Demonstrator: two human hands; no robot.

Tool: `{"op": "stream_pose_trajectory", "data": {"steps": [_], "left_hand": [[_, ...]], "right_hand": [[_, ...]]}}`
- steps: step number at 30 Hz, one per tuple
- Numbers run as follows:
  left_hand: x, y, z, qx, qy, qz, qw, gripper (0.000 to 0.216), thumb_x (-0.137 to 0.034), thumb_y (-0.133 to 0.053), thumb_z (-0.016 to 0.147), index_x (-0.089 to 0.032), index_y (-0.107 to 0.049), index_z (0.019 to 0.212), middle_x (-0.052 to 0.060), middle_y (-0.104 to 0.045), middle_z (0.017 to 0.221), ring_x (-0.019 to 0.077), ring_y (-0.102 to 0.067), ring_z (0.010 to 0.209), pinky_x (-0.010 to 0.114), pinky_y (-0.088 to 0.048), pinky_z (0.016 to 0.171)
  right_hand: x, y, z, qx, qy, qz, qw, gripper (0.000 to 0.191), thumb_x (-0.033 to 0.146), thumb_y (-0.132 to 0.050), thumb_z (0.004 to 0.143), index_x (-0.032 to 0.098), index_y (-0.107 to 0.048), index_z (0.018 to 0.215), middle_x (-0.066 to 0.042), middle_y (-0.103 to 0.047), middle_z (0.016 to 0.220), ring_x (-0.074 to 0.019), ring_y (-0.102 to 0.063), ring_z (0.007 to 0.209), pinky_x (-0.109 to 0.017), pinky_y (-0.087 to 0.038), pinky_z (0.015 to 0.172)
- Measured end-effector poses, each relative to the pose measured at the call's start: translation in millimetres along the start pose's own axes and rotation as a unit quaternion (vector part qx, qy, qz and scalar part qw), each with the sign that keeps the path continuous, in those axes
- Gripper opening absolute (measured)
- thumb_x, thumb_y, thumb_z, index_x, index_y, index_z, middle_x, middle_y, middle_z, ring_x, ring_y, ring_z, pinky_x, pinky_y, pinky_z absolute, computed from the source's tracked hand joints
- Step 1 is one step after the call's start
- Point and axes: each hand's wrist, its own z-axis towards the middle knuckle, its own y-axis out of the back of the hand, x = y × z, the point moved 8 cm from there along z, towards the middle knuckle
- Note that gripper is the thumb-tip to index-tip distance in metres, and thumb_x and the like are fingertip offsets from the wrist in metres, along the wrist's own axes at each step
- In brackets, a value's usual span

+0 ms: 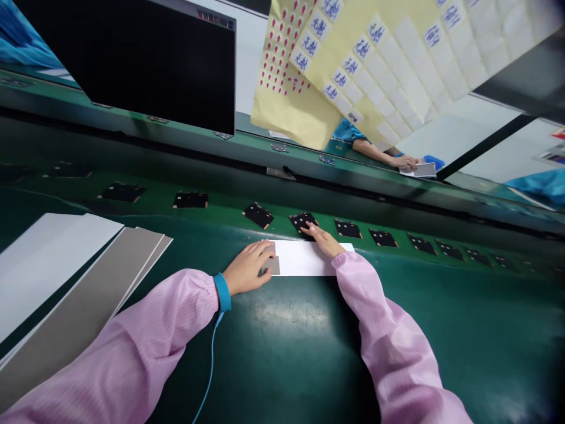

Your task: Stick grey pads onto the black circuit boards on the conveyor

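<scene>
A white card strip (304,259) lies on the green bench in front of me, with a small grey card piece (275,266) over its left end. My left hand (249,266), wearing a blue wrist strap (223,292), rests on that grey piece, thumb and fingers apart. Across the right part of the strip reaches my right hand (324,238). Its fingers are stretched out, and the fingertips are over a black circuit board (302,222); whether they press on it I cannot tell. Another black board (258,215) lies just to its left.
More black boards, such as one board (348,228), run in a row along the green line. Long grey and white card sheets (83,274) lie at left. A dark monitor (168,65) and yellow label sheets (353,65) hang above. Another person's hand (404,162) works beyond.
</scene>
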Motion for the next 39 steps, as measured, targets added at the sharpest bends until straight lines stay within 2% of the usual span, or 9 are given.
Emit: {"op": "stream_pose_trajectory", "data": {"steps": [4,7,9,11,14,20,31,35,39], "left_hand": [[0.7,-0.4,0.0,0.0,0.001,0.002,1.0,0.032,-0.019,-0.051,0.077,-0.019,-0.051,0.109,0.01,-0.044,0.133,0.0271,-0.036,0.128,0.046,-0.032,0.107],[0.9,-1.0,0.1,0.0,-0.002,0.003,1.0,0.032,-0.018,-0.051,0.077,-0.018,-0.052,0.109,0.01,-0.044,0.133,0.0268,-0.036,0.128,0.045,-0.031,0.107],[1.3,-1.2,0.3,0.001,0.0,0.004,1.0,0.032,-0.018,-0.052,0.077,-0.018,-0.052,0.109,0.01,-0.044,0.133,0.0266,-0.036,0.128,0.044,-0.031,0.108],[1.6,-0.7,0.5,0.001,0.004,0.002,1.0,0.032,-0.017,-0.052,0.077,-0.018,-0.052,0.109,0.01,-0.044,0.133,0.0263,-0.035,0.128,0.043,-0.03,0.109],[0.8,0.3,1.0,0.001,0.007,-0.003,1.0,0.03,-0.018,-0.052,0.078,-0.018,-0.051,0.108,0.01,-0.045,0.132,0.0251,-0.036,0.128,0.043,-0.03,0.108],[0.2,-0.5,0.8,0.001,0.008,-0.003,1.0,0.031,-0.018,-0.052,0.078,-0.019,-0.051,0.109,0.009,-0.043,0.134,0.0247,-0.036,0.128,0.043,-0.031,0.108],[1.8,-2.2,1.0,0.001,0.009,-0.006,1.0,0.031,-0.019,-0.052,0.078,-0.018,-0.051,0.108,0.009,-0.043,0.133,0.0247,-0.036,0.128,0.042,-0.029,0.109],[2.4,-2.5,0.7,0.002,0.008,-0.008,1.0,0.03,-0.019,-0.052,0.078,-0.019,-0.051,0.108,0.009,-0.044,0.133,0.0255,-0.035,0.128,0.043,-0.03,0.108],[3.7,-3.7,0.4,0.008,0.008,-0.005,1.0,0.03,-0.019,-0.052,0.078,-0.018,-0.052,0.108,0.01,-0.044,0.133,0.0266,-0.034,0.129,0.044,-0.03,0.108]], "right_hand": [[2.3,15.7,-2.8,-0.066,-0.003,0.013,0.998,0.049,0.045,-0.026,0.094,0.022,-0.064,0.114,-0.008,-0.052,0.132,-0.0235,-0.039,0.129,-0.047,-0.026,0.109],[32.6,18.2,-14.6,-0.127,0.072,-0.011,0.989,0.04,0.043,-0.036,0.092,0.019,-0.067,0.101,-0.011,-0.059,0.118,-0.0234,-0.05,0.115,-0.043,-0.035,0.102],[61.2,0.6,-25.2,-0.096,0.136,-0.023,0.986,0.028,0.038,-0.046,0.088,0.018,-0.066,0.091,-0.011,-0.062,0.098,-0.0213,-0.056,0.096,-0.038,-0.045,0.088],[84.6,-25.9,-35.3,-0.032,0.173,-0.024,0.984,0.016,0.029,-0.051,0.086,0.018,-0.063,0.086,-0.007,-0.059,0.083,-0.0178,-0.056,0.078,-0.032,-0.048,0.073],[99.6,-55.4,-42.8,0.005,0.166,-0.031,0.986,0.004,0.018,-0.055,0.082,0.017,-0.058,0.08,-0.005,-0.055,0.076,-0.0156,-0.053,0.07,-0.029,-0.046,0.066],[93.0,-65.4,-37.1,-0.024,0.124,-0.048,0.991,0.009,0.011,-0.058,0.078,0.018,-0.055,0.073,-0.003,-0.054,0.073,-0.0154,-0.051,0.069,-0.028,-0.043,0.065],[93.8,-67.7,-35.8,0.007,0.102,-0.051,0.993,0.011,0.007,-0.054,0.077,0.016,-0.055,0.071,-0.004,-0.059,0.073,-0.0146,-0.054,0.071,-0.026,-0.043,0.069],[86.1,-45.0,-18.4,-0.005,0.066,-0.017,0.998,0.011,0.009,-0.053,0.078,0.016,-0.059,0.071,-0.004,-0.063,0.074,-0.0143,-0.057,0.069,-0.026,-0.043,0.07],[56.6,-10.2,29.5,-0.082,-0.051,0.027,0.995,0.011,0.021,-0.055,0.079,0.015,-0.064,0.075,-0.004,-0.067,0.074,-0.014,-0.059,0.067,-0.025,-0.044,0.066]]}}
